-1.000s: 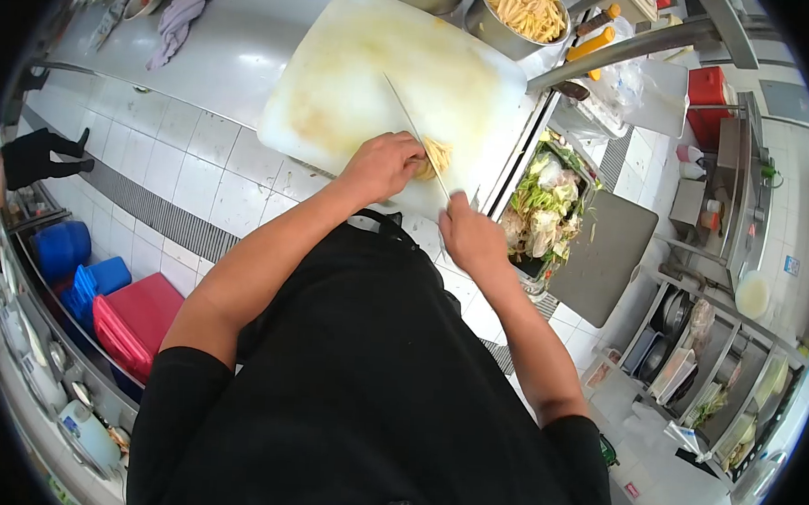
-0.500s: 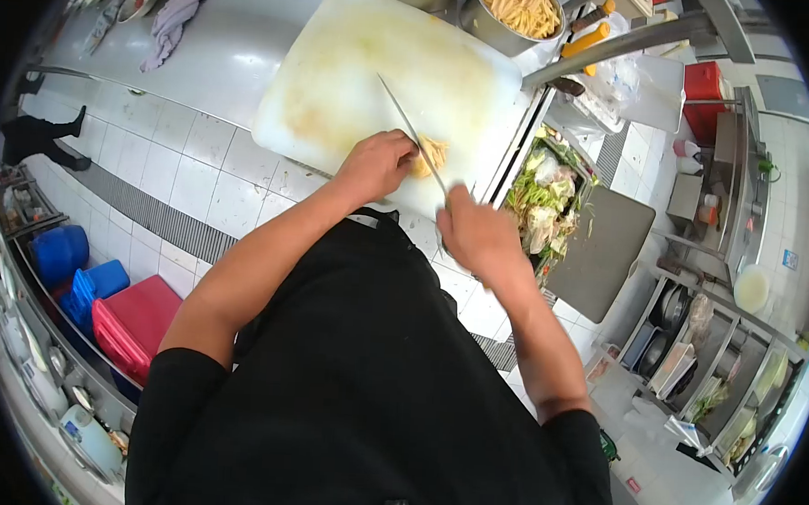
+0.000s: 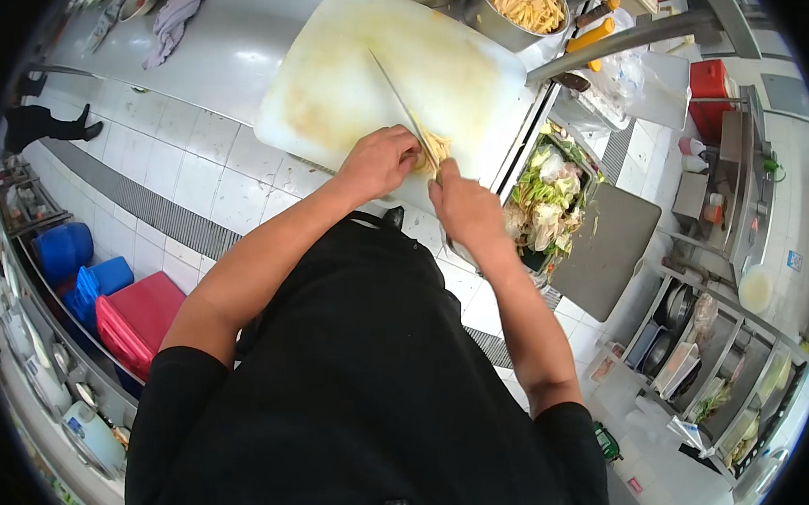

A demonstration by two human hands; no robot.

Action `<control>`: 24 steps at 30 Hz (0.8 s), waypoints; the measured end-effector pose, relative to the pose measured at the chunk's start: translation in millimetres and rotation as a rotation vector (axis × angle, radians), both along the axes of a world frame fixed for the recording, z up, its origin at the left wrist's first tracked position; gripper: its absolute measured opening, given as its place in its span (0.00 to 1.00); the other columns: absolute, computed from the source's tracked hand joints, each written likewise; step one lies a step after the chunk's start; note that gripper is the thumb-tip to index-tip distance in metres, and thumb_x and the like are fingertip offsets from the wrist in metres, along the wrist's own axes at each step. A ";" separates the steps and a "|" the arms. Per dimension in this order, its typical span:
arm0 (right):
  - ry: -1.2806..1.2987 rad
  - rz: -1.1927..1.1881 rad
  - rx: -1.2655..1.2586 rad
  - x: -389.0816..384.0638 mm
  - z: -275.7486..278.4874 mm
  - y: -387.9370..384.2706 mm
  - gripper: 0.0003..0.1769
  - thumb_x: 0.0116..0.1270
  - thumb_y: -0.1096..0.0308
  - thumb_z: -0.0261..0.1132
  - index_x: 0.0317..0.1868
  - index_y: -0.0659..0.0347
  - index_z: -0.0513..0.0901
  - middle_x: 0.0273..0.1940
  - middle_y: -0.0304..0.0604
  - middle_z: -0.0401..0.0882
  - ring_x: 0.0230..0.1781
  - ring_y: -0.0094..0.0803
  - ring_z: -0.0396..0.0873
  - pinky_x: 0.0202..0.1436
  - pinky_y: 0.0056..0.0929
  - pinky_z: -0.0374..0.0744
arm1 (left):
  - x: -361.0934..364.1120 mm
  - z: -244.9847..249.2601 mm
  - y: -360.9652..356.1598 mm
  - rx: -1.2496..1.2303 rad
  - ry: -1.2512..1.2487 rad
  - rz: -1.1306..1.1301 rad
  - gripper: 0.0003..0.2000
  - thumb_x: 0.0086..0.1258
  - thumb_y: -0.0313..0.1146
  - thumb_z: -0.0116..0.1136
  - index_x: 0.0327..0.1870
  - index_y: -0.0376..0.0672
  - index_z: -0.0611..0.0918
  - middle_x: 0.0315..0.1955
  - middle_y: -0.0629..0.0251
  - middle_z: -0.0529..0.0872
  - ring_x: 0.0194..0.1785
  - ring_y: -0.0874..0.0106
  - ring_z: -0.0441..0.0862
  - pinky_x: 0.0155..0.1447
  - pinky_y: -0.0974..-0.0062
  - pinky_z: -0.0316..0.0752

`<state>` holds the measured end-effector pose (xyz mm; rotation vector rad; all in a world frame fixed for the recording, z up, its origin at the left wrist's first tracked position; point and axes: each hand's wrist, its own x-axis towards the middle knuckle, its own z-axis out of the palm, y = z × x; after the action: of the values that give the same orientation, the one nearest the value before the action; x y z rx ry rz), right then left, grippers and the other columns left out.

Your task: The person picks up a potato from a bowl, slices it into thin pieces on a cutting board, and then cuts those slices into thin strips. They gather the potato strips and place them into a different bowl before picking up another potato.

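On the near part of the white cutting board (image 3: 359, 76) lies a small heap of pale yellow strips (image 3: 437, 148). A long knife (image 3: 396, 94) crosses the heap, its tip pointing up and left over the board. My right hand (image 3: 465, 205) is closed round the knife's handle at the board's near edge. Just left of the blade, my left hand (image 3: 378, 162) has its fingers curled at the heap; whatever lies under them is hidden.
Behind the board stands a metal pot (image 3: 517, 21) of similar strips, with another pot beside it. A bin of vegetable scraps (image 3: 549, 196) is at the right. A purple cloth (image 3: 174, 23) lies on the steel counter. Another person's legs (image 3: 54, 126) show at far left.
My right hand has moved slightly up and left with the knife, and the blade tip has shifted the same way. My left hand has barely moved.
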<state>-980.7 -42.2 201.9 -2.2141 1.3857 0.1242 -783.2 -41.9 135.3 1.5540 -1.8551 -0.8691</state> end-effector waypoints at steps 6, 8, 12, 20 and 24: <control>0.060 -0.033 0.022 -13.5 -13.4 22.3 0.16 0.77 0.57 0.58 0.50 0.62 0.71 0.27 0.60 0.85 0.29 0.60 0.87 0.34 0.59 0.83 | -0.9 -1.9 3.9 -0.034 -0.003 0.039 0.07 0.69 0.29 0.63 0.43 0.36 0.84 0.44 0.57 0.86 0.49 0.54 0.84 0.55 0.60 0.79; 0.048 -0.015 -0.021 2.9 -18.1 -2.1 0.16 0.77 0.56 0.58 0.50 0.62 0.71 0.27 0.60 0.85 0.29 0.60 0.87 0.35 0.60 0.82 | -1.5 -1.4 2.4 -0.056 -0.013 0.023 0.07 0.68 0.28 0.63 0.43 0.36 0.84 0.44 0.57 0.86 0.48 0.55 0.84 0.54 0.60 0.79; 0.017 -0.007 -0.056 8.5 25.8 -11.9 0.16 0.78 0.56 0.57 0.48 0.63 0.72 0.27 0.61 0.85 0.30 0.61 0.87 0.37 0.61 0.82 | 1.9 -3.5 7.4 -0.074 0.101 0.112 0.07 0.68 0.27 0.63 0.44 0.37 0.84 0.44 0.57 0.86 0.45 0.56 0.85 0.51 0.62 0.80; 0.144 0.059 0.134 -20.7 57.1 28.1 0.15 0.78 0.57 0.57 0.47 0.63 0.72 0.27 0.62 0.85 0.31 0.63 0.86 0.38 0.62 0.82 | 3.7 -2.0 9.3 -0.042 0.018 0.048 0.07 0.66 0.26 0.62 0.44 0.37 0.84 0.42 0.56 0.85 0.44 0.55 0.85 0.50 0.62 0.80; 0.093 0.013 0.013 -15.2 -8.0 20.9 0.14 0.77 0.59 0.58 0.46 0.64 0.73 0.26 0.59 0.85 0.27 0.60 0.86 0.33 0.57 0.83 | 3.8 -0.9 7.0 -0.022 0.010 0.028 0.06 0.68 0.27 0.61 0.43 0.38 0.84 0.40 0.57 0.85 0.48 0.55 0.84 0.53 0.59 0.79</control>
<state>-995.9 -21.3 193.9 -2.2322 1.4151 0.2427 -779.4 -34.9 134.4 1.5556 -1.8258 -0.8395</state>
